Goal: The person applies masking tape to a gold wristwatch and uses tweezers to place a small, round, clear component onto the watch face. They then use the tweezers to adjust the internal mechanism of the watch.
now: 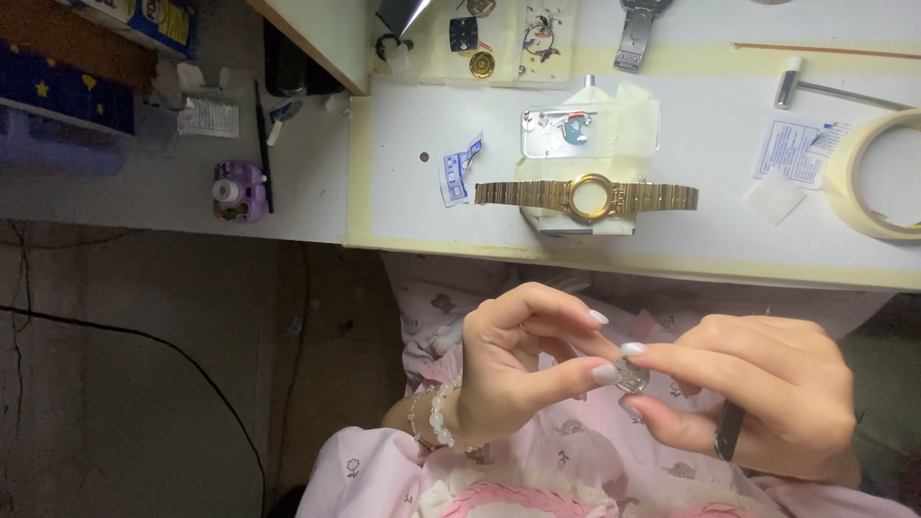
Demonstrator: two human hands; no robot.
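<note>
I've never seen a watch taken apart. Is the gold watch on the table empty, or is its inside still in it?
Empty, it seems: the gold watch lies flat with an open ring, pale surface showing through. Both hands' fingers pinch a small round metal part.

On the white worktable [441, 206] a gold metal watch case with its bracelet [586, 197] lies stretched flat across a small white block. Behind it sits a clear plastic tray of tiny parts [559, 131]. A roll of cream masking tape [875, 173] rests at the right, a small steel hammer [835, 91] beyond it. A purple bottle [238, 191] stands far left.
</note>
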